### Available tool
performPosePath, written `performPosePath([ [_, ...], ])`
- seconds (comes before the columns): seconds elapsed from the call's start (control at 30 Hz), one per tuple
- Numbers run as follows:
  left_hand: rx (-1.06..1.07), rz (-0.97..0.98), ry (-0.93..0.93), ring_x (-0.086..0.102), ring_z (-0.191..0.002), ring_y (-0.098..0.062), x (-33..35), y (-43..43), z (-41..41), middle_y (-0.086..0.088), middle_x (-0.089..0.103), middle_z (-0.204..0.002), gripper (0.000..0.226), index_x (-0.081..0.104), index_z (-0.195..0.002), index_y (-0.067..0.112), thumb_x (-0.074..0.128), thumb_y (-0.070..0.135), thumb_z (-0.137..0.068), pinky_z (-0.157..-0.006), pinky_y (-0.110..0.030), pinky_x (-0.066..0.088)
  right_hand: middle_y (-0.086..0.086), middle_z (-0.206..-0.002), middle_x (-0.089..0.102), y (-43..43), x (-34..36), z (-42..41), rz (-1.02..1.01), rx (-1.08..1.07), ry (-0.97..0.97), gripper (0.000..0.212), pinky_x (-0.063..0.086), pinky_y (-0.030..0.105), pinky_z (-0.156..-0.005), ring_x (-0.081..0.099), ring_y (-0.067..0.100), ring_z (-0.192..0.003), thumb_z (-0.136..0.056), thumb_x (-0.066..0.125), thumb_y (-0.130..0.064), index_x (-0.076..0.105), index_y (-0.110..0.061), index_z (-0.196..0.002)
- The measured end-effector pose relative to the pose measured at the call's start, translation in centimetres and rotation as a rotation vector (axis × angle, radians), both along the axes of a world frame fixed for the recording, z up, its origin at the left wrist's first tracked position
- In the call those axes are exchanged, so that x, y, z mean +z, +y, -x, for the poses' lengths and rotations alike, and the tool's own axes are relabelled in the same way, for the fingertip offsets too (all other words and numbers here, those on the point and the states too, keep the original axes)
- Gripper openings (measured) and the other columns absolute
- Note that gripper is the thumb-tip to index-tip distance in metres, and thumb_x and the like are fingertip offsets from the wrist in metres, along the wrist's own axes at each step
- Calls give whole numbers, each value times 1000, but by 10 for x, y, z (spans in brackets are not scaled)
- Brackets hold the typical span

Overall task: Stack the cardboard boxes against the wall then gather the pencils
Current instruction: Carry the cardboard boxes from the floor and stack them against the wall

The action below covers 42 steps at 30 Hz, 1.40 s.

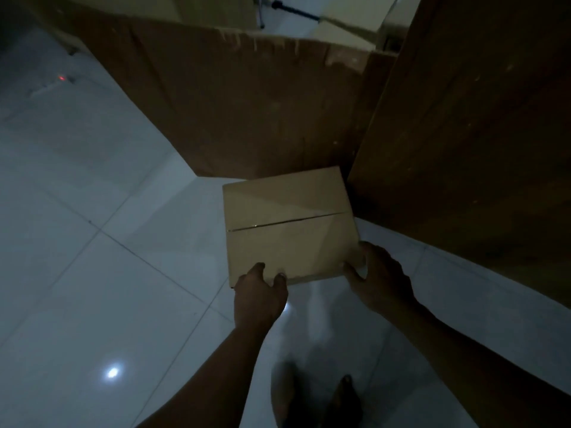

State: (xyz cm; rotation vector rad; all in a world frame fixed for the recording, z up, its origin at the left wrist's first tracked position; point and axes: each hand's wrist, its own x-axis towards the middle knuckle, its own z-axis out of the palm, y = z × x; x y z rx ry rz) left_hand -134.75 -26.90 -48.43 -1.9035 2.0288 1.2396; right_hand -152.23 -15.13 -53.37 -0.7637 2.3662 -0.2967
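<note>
A small pale cardboard box (287, 223), taped shut along a middle seam, is held over the white tiled floor in the dim head view. My left hand (259, 291) grips its near left corner, thumb and fingers curled over the edge. My right hand (380, 279) grips its near right corner. The box's far edge is close to a large dark brown cardboard box (247, 103) that stands behind it. No pencils are in view.
A tall brown wooden panel (469, 134) rises on the right, close beside the small box. The glossy tiled floor (92, 242) stretches left with a light reflection. My feet (315, 400) show at the bottom. A dark rod (296, 10) lies far back.
</note>
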Motion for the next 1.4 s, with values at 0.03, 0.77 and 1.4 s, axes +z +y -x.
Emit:
performPosePath([
  [0.03, 10, -5, -2, 47, -129, -30, -13, -4, 5, -16, 49, -142, 58, 43, -143, 9, 56, 37, -94, -103, -32, 38, 7, -153, 36, -2, -15, 3, -5, -17, -6, 76, 43, 53, -103, 42, 33, -135, -90, 45, -69, 27, -29, -152],
  [0.77, 103, -146, -144, 43, -122, -42, -183, -62, -17, -24, 38, -137, 64, 33, -143, 15, 60, 38, -90, -102, -45, 40, 13, -156, 20, -60, -162, 24, -208, -270, -123, 83, 41, 52, -105, 35, 42, -135, -90, 52, -66, 8, -41, -156],
  [1.4, 343, -152, -157, 50, -117, -38, -204, -53, -61, -19, 54, -127, 69, 44, -128, 11, 69, 52, -78, -95, -42, 43, 19, -138, 37, -21, -168, 0, -254, -546, -90, 86, 39, 59, -103, 42, 42, -123, -82, 54, -74, 25, -25, -147],
])
